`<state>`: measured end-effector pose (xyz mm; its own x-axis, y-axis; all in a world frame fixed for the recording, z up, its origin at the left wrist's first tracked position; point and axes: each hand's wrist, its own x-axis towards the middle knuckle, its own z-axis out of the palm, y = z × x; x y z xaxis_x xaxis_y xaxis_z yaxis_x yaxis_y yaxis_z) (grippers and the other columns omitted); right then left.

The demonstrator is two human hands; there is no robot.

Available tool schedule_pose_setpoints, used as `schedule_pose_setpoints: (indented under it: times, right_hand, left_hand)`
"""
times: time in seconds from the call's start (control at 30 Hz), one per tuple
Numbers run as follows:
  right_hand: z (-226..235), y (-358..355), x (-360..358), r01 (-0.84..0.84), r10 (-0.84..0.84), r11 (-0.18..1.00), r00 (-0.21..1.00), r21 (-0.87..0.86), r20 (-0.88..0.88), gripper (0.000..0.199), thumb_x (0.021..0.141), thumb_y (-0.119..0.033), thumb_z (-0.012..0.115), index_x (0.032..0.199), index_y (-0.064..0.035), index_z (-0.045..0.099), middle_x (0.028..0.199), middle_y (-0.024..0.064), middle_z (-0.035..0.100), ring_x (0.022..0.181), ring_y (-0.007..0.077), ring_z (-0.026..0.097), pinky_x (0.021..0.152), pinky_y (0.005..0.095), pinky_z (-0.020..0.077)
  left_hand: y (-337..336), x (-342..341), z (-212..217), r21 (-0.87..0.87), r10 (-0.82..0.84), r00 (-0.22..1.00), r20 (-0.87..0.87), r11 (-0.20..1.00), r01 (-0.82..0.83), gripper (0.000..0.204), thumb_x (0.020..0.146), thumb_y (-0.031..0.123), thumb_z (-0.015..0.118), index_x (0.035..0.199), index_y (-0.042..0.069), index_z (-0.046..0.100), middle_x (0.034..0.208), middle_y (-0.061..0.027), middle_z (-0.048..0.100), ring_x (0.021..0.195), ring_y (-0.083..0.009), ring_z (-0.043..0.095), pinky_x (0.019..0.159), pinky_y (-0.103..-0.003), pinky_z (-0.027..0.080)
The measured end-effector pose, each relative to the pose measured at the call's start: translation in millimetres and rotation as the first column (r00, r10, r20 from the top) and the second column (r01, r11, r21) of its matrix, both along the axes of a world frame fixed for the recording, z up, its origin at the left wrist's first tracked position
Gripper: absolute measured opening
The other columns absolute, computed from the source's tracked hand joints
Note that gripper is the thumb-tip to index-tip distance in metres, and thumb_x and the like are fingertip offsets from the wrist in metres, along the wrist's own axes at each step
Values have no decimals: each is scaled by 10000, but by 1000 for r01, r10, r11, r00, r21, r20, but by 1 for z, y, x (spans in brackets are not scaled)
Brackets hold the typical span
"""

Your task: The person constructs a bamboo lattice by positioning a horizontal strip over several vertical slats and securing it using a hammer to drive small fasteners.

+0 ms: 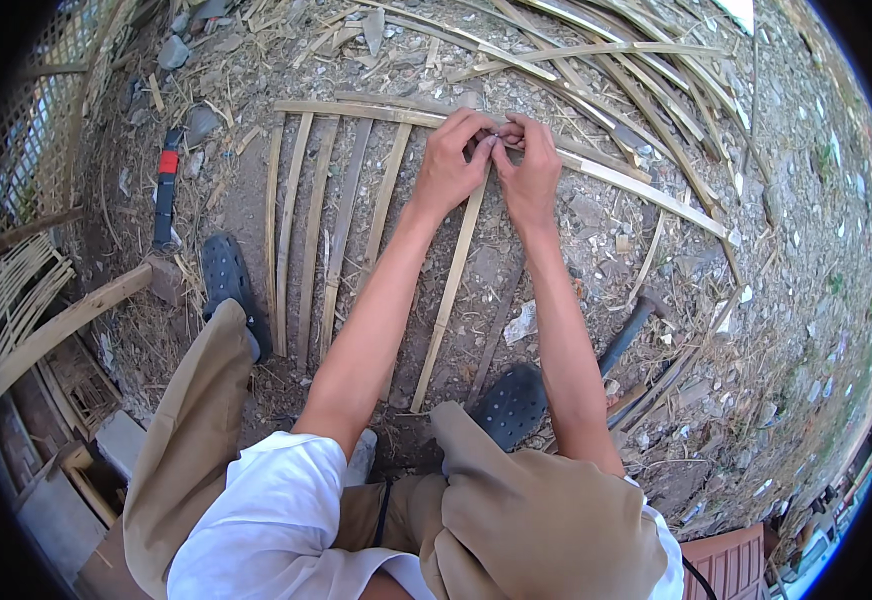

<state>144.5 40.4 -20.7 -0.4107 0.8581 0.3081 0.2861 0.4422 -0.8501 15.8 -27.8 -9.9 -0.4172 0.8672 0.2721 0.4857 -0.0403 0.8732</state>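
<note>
My left hand and my right hand meet, fingertips pinched together over the crosswise wooden strip. A tiny dark thing shows between the fingers, too small to name. Beneath my hands, the far end of a lengthwise slat reaches the crosswise strip. Several more slats lie side by side to the left, their far ends at the same strip. On the right, past my forearm, rests a hammer with a dark handle.
Long thin wooden strips lie in a loose pile at the far right. A dark strap-like object with a red band lies on the left, near a wooden beam. My clogs stand on littered, stony ground.
</note>
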Motion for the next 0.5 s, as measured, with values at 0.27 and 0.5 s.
schedule_pose_setpoints:
  times: [0.27, 0.5]
  right_hand:
    - [3, 2, -1, -8, 8, 1000, 1000, 1, 21, 436, 876, 68, 825, 1290, 17, 696, 1048, 147, 744, 942, 285, 738, 863, 405, 611]
    - [2, 1, 0, -21, 21, 999, 1000, -37, 11, 415, 899, 64, 825, 1296, 10, 714, 1072, 141, 758, 948, 252, 758, 874, 376, 621]
  left_hand:
    - [10, -8, 0, -3, -29, 996, -86, 1000, 29, 199, 904, -110, 687, 1075, -12, 710, 1036, -167, 694, 987, -415, 706, 839, -480, 557]
    - [8, -9, -9, 37, -18, 976, -218, 999, 27, 195, 966, -113, 668, 1136, -16, 663, 1028, -183, 659, 914, -382, 720, 786, -456, 564]
